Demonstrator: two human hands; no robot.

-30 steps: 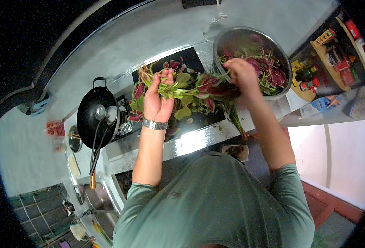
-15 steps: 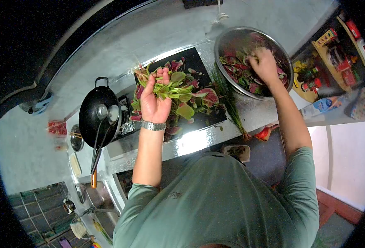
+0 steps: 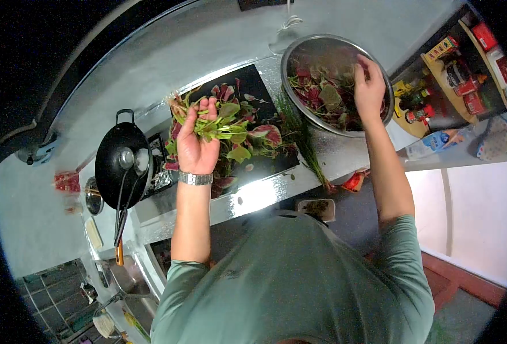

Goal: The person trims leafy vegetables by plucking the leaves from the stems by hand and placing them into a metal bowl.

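one left hand (image 3: 197, 150) curled around leafy stems (image 3: 223, 132), one right hand (image 3: 370, 90) parted, seemingly empty, over metal bowl (image 3: 320, 49)

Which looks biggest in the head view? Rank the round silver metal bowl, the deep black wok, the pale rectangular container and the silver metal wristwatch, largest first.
1. Silver metal bowl
2. Black wok
3. Pale rectangular container
4. Silver wristwatch

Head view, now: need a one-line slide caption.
Left hand holds leafy stems; right hand is at a metal bowl of red and green leaves.
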